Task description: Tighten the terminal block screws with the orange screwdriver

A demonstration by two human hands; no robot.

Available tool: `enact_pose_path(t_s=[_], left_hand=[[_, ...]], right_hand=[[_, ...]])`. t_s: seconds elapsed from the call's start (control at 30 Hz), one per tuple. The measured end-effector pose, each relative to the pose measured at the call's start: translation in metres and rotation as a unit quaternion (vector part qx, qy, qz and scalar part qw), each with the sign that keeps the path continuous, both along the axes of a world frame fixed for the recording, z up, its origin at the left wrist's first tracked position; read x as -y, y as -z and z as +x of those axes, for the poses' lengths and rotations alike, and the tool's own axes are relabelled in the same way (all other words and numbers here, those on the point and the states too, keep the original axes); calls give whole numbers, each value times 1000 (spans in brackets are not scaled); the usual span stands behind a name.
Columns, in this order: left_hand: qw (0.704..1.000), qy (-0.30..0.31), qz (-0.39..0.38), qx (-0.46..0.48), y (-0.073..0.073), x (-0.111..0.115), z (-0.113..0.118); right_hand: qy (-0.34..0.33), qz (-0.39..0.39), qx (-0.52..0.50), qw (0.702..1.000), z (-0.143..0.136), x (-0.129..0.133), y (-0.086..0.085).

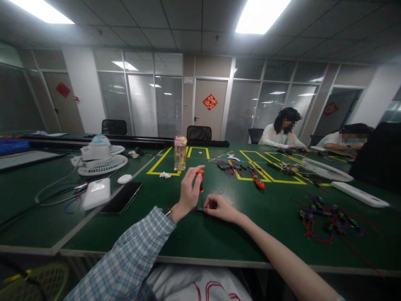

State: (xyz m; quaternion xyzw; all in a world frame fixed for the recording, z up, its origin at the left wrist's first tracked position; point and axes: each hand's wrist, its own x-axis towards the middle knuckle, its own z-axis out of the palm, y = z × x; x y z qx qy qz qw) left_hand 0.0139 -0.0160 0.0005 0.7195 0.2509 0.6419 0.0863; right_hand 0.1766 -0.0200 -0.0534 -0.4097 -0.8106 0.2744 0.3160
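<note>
My left hand (190,189) is closed around an orange-handled screwdriver (201,184), held upright with its thin shaft pointing down to the table. At the tip lies a small circuit piece with thin coloured wires (197,209), partly hidden by the hands. My right hand (220,207) rests on the green table with thumb and forefinger pinched at the right end of this piece. A pink-lidded bottle (180,154) stands beyond my left hand. Crumpled white tissue (165,175) lies beside the bottle.
Left are a phone (122,198), a white power bank (97,193) and a fan (102,161) with cables. Wired boards lie in a back bundle (231,167) and a right pile (328,217). A red screwdriver (259,182) is at centre right. Two people sit at the far right.
</note>
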Motion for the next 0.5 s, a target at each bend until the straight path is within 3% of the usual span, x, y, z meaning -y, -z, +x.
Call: enact_pose_path(t_s=[0.5], left_hand=[[1000, 0, -15, -8, 0, 1, 0]], right_hand=[[3, 0, 1, 1000, 0, 0, 0]])
